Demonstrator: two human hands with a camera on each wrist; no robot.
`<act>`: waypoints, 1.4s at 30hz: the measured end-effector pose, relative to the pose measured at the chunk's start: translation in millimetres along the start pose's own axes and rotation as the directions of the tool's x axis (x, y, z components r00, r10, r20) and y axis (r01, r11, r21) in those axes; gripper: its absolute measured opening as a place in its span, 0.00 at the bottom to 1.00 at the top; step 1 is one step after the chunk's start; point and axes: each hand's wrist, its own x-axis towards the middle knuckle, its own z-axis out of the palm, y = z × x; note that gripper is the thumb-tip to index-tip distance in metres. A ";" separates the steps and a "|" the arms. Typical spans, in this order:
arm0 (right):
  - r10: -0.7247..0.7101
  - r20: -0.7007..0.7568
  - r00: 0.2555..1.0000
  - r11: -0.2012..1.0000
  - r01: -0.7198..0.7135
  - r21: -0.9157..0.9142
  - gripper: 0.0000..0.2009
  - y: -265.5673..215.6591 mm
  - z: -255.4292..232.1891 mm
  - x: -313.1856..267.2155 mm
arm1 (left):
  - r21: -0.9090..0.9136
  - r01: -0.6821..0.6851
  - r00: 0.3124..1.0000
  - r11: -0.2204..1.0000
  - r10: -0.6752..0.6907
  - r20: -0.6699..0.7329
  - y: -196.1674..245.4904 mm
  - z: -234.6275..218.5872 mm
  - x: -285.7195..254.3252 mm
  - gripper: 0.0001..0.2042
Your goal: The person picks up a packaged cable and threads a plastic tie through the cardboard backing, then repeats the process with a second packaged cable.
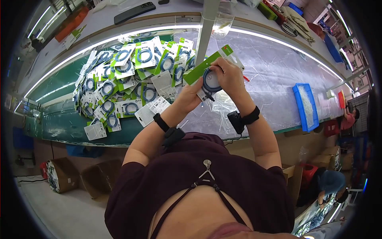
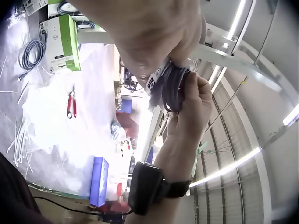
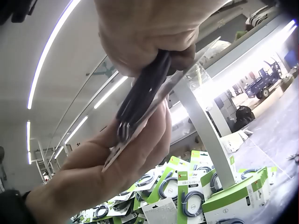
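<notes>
In front of my chest, both hands hold a green-and-white packaging card with a dark blue coiled cable against its face. My left hand grips the card's lower left edge, thumb by the coil. My right hand is curled over the coil's upper right side and pinches it. From the left wrist side the coil appears edge-on between both hands. The right wrist view shows the cable's metal-tipped ends near the left fingers, with the card behind the coil. Part of the card is hidden by the hands.
A large heap of carded cables covers the bench's left side. Red-handled pliers, white cable ties and another coiled cable lie on the bench. A blue tray stands right; a metal post rises behind the hands.
</notes>
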 end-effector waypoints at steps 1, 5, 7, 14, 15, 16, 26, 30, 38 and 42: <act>0.000 -0.033 0.999 0.999 -0.002 -0.042 0.03 -4.6 1.1 0.3 | -0.024 0.032 0.999 0.999 -0.033 -0.001 -2.9 0.4 -0.1 0.20; -0.019 -0.118 0.993 0.992 0.003 -0.130 0.03 -9.1 3.3 0.0 | -0.294 -0.014 0.999 0.956 0.001 -0.046 -13.7 40.2 -4.1 0.22; -0.028 -0.140 0.990 0.988 0.007 -0.153 0.03 -8.0 4.3 -0.3 | -0.197 -0.024 0.998 0.980 0.014 -0.054 -10.3 47.3 -6.2 0.22; -0.101 -0.182 0.978 0.983 0.070 -0.171 0.02 3.3 13.4 -8.9 | 0.467 -0.096 0.986 0.879 0.147 -0.073 -9.6 31.7 -4.1 0.18; -0.101 -0.182 0.978 0.982 0.068 -0.175 0.02 5.1 13.9 -11.2 | 0.470 -0.077 0.987 0.879 0.133 -0.087 -9.3 28.9 -4.3 0.17; -0.051 -0.149 0.988 0.991 0.032 -0.127 0.02 6.6 14.5 -14.1 | 0.473 -0.059 0.988 0.879 0.121 -0.100 -8.4 25.8 -4.6 0.16; -0.004 0.299 0.954 0.956 0.092 -0.279 0.40 3.6 26.0 -40.4 | 0.991 -0.130 0.910 0.025 0.400 0.109 -3.4 3.2 -16.2 0.12; -0.063 0.323 0.944 0.975 0.126 -0.180 0.44 13.0 26.2 -35.1 | 0.121 -0.131 0.989 0.984 0.138 -0.050 -4.7 2.2 -8.3 0.13; -0.174 0.521 0.835 0.972 0.231 -0.045 0.38 22.7 18.5 -28.2 | 0.107 -0.027 0.995 0.994 0.037 -0.095 5.3 -14.1 -8.4 0.13; -0.228 0.589 0.776 0.943 0.326 -0.064 0.35 19.2 14.4 -23.9 | 0.190 -0.077 0.983 0.979 0.106 -0.148 -0.7 -17.2 -9.1 0.13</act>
